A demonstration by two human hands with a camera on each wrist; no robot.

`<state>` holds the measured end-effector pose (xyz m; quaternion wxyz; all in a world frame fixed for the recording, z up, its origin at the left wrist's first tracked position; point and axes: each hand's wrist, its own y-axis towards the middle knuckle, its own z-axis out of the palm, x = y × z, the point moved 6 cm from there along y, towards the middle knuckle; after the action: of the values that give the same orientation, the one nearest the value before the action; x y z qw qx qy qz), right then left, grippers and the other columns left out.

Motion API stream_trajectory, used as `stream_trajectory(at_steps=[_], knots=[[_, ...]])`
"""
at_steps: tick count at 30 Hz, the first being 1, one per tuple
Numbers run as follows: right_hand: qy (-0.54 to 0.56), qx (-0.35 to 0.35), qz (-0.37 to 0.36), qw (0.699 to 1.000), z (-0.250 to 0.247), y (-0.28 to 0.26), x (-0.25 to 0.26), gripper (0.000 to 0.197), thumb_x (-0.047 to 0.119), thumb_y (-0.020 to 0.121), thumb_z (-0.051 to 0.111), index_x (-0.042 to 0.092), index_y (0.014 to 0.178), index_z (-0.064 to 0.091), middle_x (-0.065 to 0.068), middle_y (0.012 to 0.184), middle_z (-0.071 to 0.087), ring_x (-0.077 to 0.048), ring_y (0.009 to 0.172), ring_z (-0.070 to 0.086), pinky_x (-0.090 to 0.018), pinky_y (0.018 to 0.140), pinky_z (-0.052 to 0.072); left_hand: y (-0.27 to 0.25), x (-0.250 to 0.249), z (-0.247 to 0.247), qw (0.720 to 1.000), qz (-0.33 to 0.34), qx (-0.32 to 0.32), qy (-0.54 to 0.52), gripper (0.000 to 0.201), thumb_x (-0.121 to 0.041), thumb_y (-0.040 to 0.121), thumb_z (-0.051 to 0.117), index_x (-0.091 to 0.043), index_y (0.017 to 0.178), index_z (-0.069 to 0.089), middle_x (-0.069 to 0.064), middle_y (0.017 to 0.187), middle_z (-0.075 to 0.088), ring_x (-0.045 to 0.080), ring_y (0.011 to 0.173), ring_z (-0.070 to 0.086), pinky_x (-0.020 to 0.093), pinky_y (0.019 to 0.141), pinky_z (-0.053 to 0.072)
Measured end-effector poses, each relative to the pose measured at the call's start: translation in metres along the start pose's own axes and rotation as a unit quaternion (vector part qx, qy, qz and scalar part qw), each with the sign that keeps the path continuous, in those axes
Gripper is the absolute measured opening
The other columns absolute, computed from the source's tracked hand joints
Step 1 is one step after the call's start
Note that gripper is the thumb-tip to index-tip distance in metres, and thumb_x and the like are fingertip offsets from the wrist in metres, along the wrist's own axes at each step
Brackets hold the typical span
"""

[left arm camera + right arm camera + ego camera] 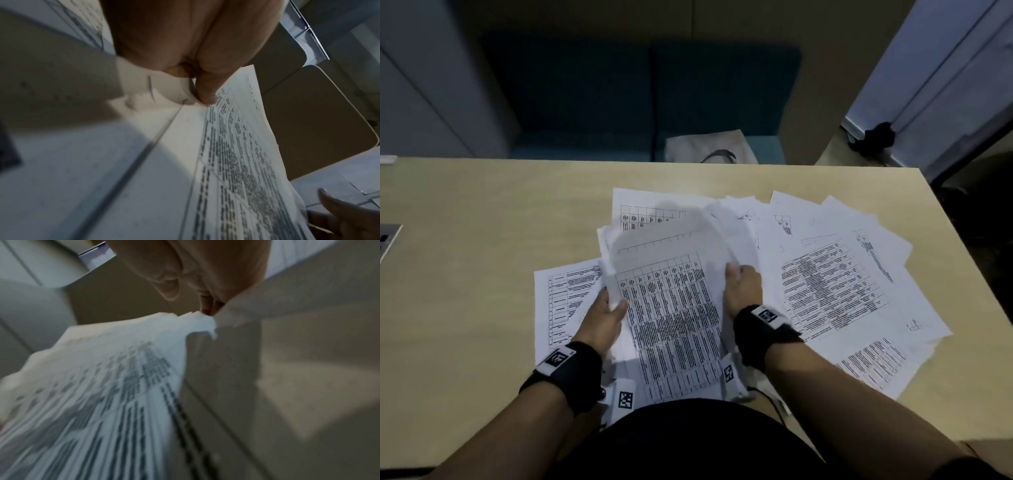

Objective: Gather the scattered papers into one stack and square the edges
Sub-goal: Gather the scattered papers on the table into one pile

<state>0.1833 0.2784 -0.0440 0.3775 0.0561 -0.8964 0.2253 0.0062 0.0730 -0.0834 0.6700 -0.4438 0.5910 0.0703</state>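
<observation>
Here, a partial bundle of papers (671, 308) was held above the worktop (465, 274), gripped at its two sides. The left hand (604, 317) was clamped on the bundle's edge at about 9 o'clock, the thumb laid over the top sheet; in the left wrist view the fingers (207, 91) were seen curled round the paper edge. The right hand (743, 287) was closed on the opposite edge at about 3 o'clock, and in the right wrist view its fingertips (207, 305) were seen pinching a ragged corner of the sheets. The two hands were thus set apart, with the bundle between them.

The bundle was not yet squared: its upper sheets were bowed and fanned, and their edges stood out of line at 12 o'clock. Several loose sheets (835, 274) lay overlapped on the worktop from 1 o'clock round to 4 o'clock of the bundle, just beside the right hand. One further sheet (558, 301) lay flat at 9 o'clock, partly under the left hand, and another sheet (640, 209) showed beyond the bundle at 12 o'clock.

The task was judged to be roughly midway. A share of the papers had been collected; the spread to the right, the single sheet to the left and the far sheet were left to be gathered, after which the edges were to be tapped true. The thin sheets were judged liable to slip or crease under an uneven grip.
</observation>
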Motion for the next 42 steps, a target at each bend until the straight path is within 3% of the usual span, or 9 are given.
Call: stream_trajectory(at_steps=[4, 8, 12, 15, 22, 29, 37, 39, 42], knots=[[-0.094, 0.041, -0.018, 0.995, 0.023, 0.001, -0.004, 0.038, 0.024, 0.098, 0.046, 0.002, 0.128, 0.049, -0.022, 0.128, 0.047, -0.038, 0.117, 0.047, -0.043, 0.101, 0.039, -0.003, -0.004, 0.003, 0.999, 0.017, 0.011, 0.044, 0.075, -0.007, 0.09, 0.068, -0.028, 0.15, 0.03, -0.006, 0.148, 0.044, 0.019, 0.134, 0.042, 0.043, 0.111, 0.032], [-0.062, -0.022, 0.018, 0.998, -0.012, 0.012, -0.013, 0.046, 0.027, 0.089, 0.058, 0.013, 0.132, 0.048, -0.015, 0.132, 0.045, -0.032, 0.124, 0.041, -0.044, 0.101, 0.039, 0.002, -0.021, -0.035, 0.991, 0.036, -0.116, 0.063, 0.056, -0.005, 0.092, 0.066, -0.01, 0.141, 0.04, 0.006, 0.137, 0.053, 0.029, 0.125, 0.053, 0.035, 0.099, 0.04], [-0.223, -0.06, 0.093, 0.968, -0.05, 0.01, -0.034, 0.09, 0.061, 0.071, 0.071, 0.007, 0.134, 0.036, -0.017, 0.137, 0.038, -0.034, 0.128, 0.035, -0.048, 0.101, 0.036, 0.003, -0.015, -0.081, 0.988, 0.005, -0.145, 0.055, 0.066, -0.009, 0.094, 0.063, -0.011, 0.15, 0.029, 0.001, 0.152, 0.037, 0.025, 0.139, 0.036, 0.041, 0.111, 0.031], [-0.204, -0.003, 0.094, 0.974, -0.037, 0.009, -0.039, 0.111, 0.058, 0.05, 0.086, 0.004, 0.132, 0.034, -0.017, 0.131, 0.042, -0.034, 0.124, 0.042, -0.044, 0.096, 0.045, -0.001, 0.001, -0.083, 0.988, -0.032, -0.132, 0.075, 0.077, -0.013, 0.097, 0.061, -0.016, 0.157, 0.013, 0.006, 0.164, 0.016, 0.029, 0.15, 0.018, 0.047, 0.118, 0.019], [0.026, 0.052, 0.038, 0.998, 0.0, 0.011, -0.022, 0.046, 0.039, 0.079, 0.074, 0.003, 0.107, 0.066, -0.008, 0.097, 0.069, -0.024, 0.083, 0.063, -0.028, 0.069, 0.047, -0.005, 0.004, -0.051, 0.991, -0.033, -0.08, 0.103, 0.081, -0.019, 0.098, 0.06, -0.01, 0.157, 0.007, 0.011, 0.166, 0.009, 0.03, 0.151, 0.014, 0.043, 0.119, 0.016], [0.059, 0.066, 0.028, 0.996, 0.01, 0.013, -0.012, 0.021, 0.011, 0.082, 0.069, 0.004, 0.101, 0.067, -0.009, 0.086, 0.063, -0.022, 0.08, 0.059, -0.027, 0.069, 0.045, 0.0, 0.014, -0.056, 0.994, -0.021, -0.066, 0.083, 0.078, -0.023, 0.094, 0.066, -0.013, 0.155, 0.019, 0.008, 0.163, 0.022, 0.029, 0.149, 0.023, 0.05, 0.119, 0.022], [0.065, -0.134, -0.124, 0.981, -0.121, 0.016, 0.043, 0.019, 0.009, 0.087, 0.061, 0.005, 0.104, 0.067, -0.006, 0.097, 0.071, -0.008, 0.08, 0.061, -0.017, 0.069, 0.042, 0.005, 0.013, -0.076, 0.994, -0.001, -0.094, 0.055, 0.056, -0.016, 0.094, 0.066, -0.006, 0.139, 0.036, 0.002, 0.144, 0.038, 0.022, 0.136, 0.035, 0.043, 0.114, 0.028], [0.087, -0.171, -0.176, 0.965, -0.162, 0.007, 0.069, 0.011, 0.004, 0.087, 0.06, 0.012, 0.089, 0.066, 0.019, 0.076, 0.068, 0.017, 0.062, 0.054, -0.004, 0.059, 0.038, 0.007, 0.01, -0.073, 0.995, 0.01, -0.08, 0.063, 0.043, -0.015, 0.094, 0.066, -0.009, 0.13, 0.043, 0.005, 0.137, 0.053, 0.027, 0.128, 0.049, 0.045, 0.11, 0.037], [0.097, -0.193, -0.211, 0.953, -0.202, -0.014, 0.104, 0.036, 0.003, 0.088, 0.059, 0.029, 0.066, 0.045, 0.038, 0.045, 0.049, 0.02, 0.047, 0.046, 0.0, 0.051, 0.033, 0.023, 0.022, -0.074, 0.996, 0.03, -0.061, 0.053, 0.073, -0.03, 0.085, 0.073, -0.022, 0.147, 0.036, 0.006, 0.145, 0.051, 0.029, 0.132, 0.05, 0.053, 0.111, 0.038]])
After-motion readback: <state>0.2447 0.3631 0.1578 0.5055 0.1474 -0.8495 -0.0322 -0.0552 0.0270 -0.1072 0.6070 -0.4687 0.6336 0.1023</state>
